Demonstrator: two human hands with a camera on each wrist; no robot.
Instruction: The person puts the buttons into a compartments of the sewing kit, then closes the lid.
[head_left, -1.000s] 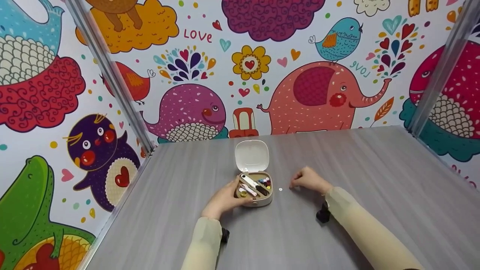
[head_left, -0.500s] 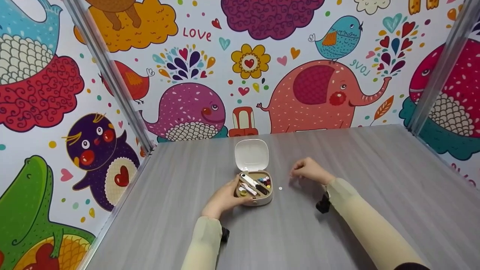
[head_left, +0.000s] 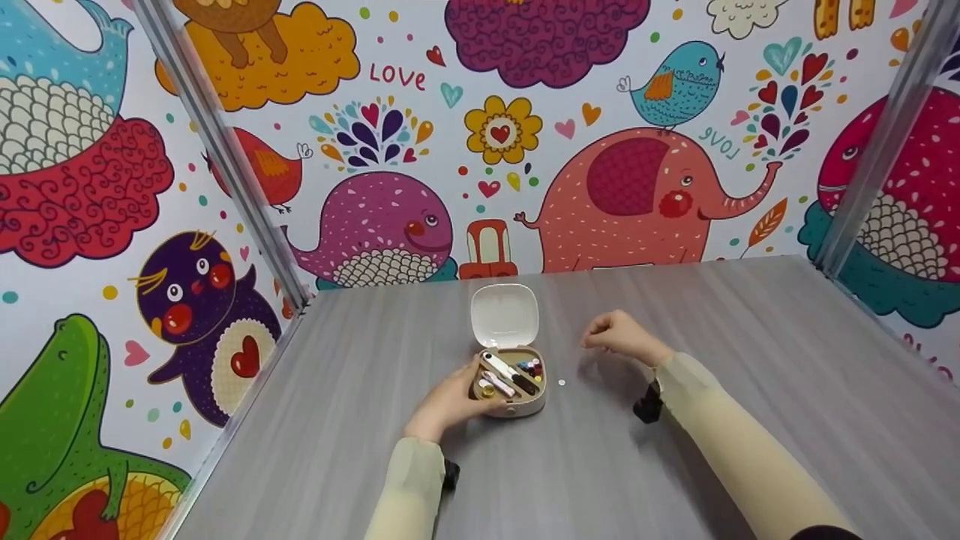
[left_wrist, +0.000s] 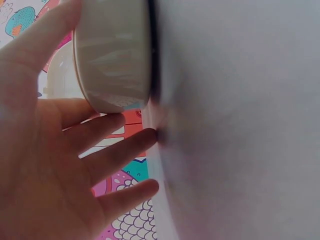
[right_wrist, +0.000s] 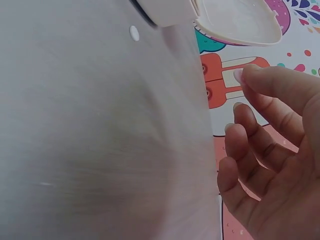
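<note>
A small cream sewing box [head_left: 531,406] stands on the table with its white lid [head_left: 505,315] raised at the back. My left hand [head_left: 450,401] grips its left side, thumb at the front; in the left wrist view the lower fingers spread beneath the box wall [left_wrist: 112,55]. Inside lie a white-and-black tool [head_left: 508,373], a pink-and-white piece [head_left: 498,382], a yellow ring [head_left: 488,391] and several coloured bits [head_left: 531,367]. Right of the box, my right hand [head_left: 621,337] hovers, thumb and index tips together; I cannot tell whether they pinch something tiny.
A small white disc, like a button [head_left: 562,382], lies on the grey table [head_left: 360,352] between the box and my right hand. Printed cartoon walls [head_left: 390,225] border the table at the back and sides, with metal posts [head_left: 225,150] at the corners.
My right hand has risen a little from the tabletop, moving slightly away from me. The left hand stays at the box, and the white disc has not moved.
</note>
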